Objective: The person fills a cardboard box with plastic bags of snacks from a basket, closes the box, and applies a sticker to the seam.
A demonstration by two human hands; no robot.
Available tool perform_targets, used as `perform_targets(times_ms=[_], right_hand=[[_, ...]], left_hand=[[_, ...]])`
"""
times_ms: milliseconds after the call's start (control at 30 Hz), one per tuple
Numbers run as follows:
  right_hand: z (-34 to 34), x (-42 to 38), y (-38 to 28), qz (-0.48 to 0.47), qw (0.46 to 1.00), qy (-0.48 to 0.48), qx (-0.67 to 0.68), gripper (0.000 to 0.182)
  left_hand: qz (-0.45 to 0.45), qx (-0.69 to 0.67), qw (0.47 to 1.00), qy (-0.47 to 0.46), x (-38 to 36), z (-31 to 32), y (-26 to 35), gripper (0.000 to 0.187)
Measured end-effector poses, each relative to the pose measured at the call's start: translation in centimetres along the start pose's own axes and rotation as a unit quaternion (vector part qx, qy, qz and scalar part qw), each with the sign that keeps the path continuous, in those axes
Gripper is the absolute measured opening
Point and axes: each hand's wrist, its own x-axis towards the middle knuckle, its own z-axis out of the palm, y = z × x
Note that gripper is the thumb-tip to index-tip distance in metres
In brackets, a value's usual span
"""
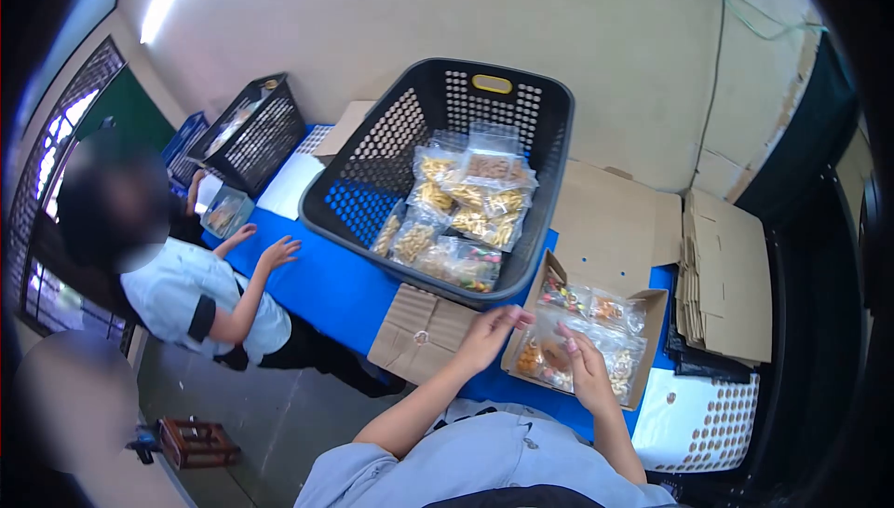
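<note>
— While both hands sit at the small brown cardboard box (652, 308), what is in it?

— Clear plastic snack bags (596, 326), packed close. Some hold colourful sweets and some hold golden, crunchy-looking bits. I count maybe five or six, but they overlap, so I cannot be sure.

— What is the left hand (489, 333) doing?

— It is at the box's near left edge. Its fingers are curled and pinch the corner of one clear bag.

— And the right hand (589, 370)?

— It lies on top of the bags in the box, fingers bent down on them. I cannot tell if it grips one or just presses.

— What is the big thing behind the box?

— One dark grey plastic laundry basket with holes (372, 149). It sits on the blue table (317, 275) and holds a pile of more snack bags (466, 205), about ten of them.

— Any other boxes?

— One flat piece of brown cardboard (419, 331) lies just left of the small box. A stack of flat cardboard sheets (722, 280) is well off to the right. One white basket with holes (698, 424) sits near the right arm.

— Is someone else there?

— Yes, another person in a pale shirt (200, 298) sits at the far left, one hand on the table, next to a second dark basket (251, 135).
</note>
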Motion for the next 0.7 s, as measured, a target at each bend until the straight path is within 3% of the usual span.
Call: perform_targets(times_ms=[33, 67, 133, 167, 200, 267, 300, 333, 400, 433, 467, 500, 533, 567, 633, 700], right_hand=[[0.3, 0.2, -0.3, -0.037, 0.999, 0.017, -0.017, 0.045], [0.7, 0.3, -0.5, -0.039, 0.999, 0.009, -0.020, 0.045], [1.3, 0.2, -0.9, -0.146, 0.984, 0.035, -0.097, 0.049], [1.5, 0.1, -1.0, -0.135, 0.990, 0.015, -0.032, 0.051], [1.6, 0.0, -1.1, -0.134, 0.990, 0.016, -0.034, 0.051], [1.7, 0.0, -1.0, -0.099, 0.993, 0.054, -0.020, 0.049], [2.1, 0.0, -0.9, -0.094, 0.984, 0.143, -0.047, 0.050], [2.0, 0.0, -1.2, -0.094, 0.984, 0.146, -0.049, 0.050], [1.6, 0.0, -1.7, -0.108, 0.960, 0.236, -0.103, 0.048], [0.8, 0.2, -0.2, -0.156, 0.946, 0.227, -0.168, 0.039], [0.5, 0.3, 0.4, -0.154, 0.945, 0.231, -0.170, 0.039], [0.3, 0.3, 0.7, -0.132, 0.971, 0.181, -0.077, 0.030], [0.1, 0.2, 0.6, -0.110, 0.985, 0.130, 0.018, 0.022], [0.3, 0.1, -0.1, -0.092, 0.983, 0.156, 0.037, 0.012], [-0.7, 0.0, 0.9, -0.068, 0.982, 0.167, 0.061, 0.012], [-1.1, 0.0, 1.3, -0.045, 0.980, 0.176, 0.087, 0.012]], left_hand=[[0.012, 0.017, 0.998, -0.065, -0.2, 0.3, -0.1, 0.041], [0.014, 0.015, 0.998, -0.057, -0.6, 1.0, -0.2, 0.041], [0.096, 0.059, 0.989, -0.092, -1.5, 3.1, 1.1, 0.059], [0.104, 0.043, 0.986, -0.122, -1.6, 3.5, 1.3, 0.072], [0.105, 0.041, 0.986, -0.123, -1.8, 3.7, 1.6, 0.072], [0.093, -0.042, 0.987, -0.122, -2.0, 4.3, 2.3, 0.070], [0.052, -0.039, 0.991, -0.118, -2.2, 4.2, 2.7, 0.056], [0.053, -0.040, 0.990, -0.121, -2.3, 4.2, 2.6, 0.056], [0.004, 0.034, 0.991, -0.126, -2.4, 4.3, 2.0, 0.037], [0.005, 0.032, 0.991, -0.131, -2.3, 4.4, 1.8, 0.037], [0.062, 0.063, 0.990, -0.108, -2.3, 4.5, 1.5, 0.030], [0.119, 0.092, 0.985, -0.086, -2.2, 4.5, 1.2, 0.024], [0.119, 0.092, 0.984, -0.092, -2.1, 4.5, 0.9, 0.024], [0.130, 0.111, 0.984, -0.058, -2.0, 4.4, 0.7, 0.020], [0.137, 0.126, 0.983, 0.002, -2.1, 4.1, 1.6, 0.010], [0.141, 0.142, 0.980, -0.003, -1.9, 3.6, 1.3, 0.010]])
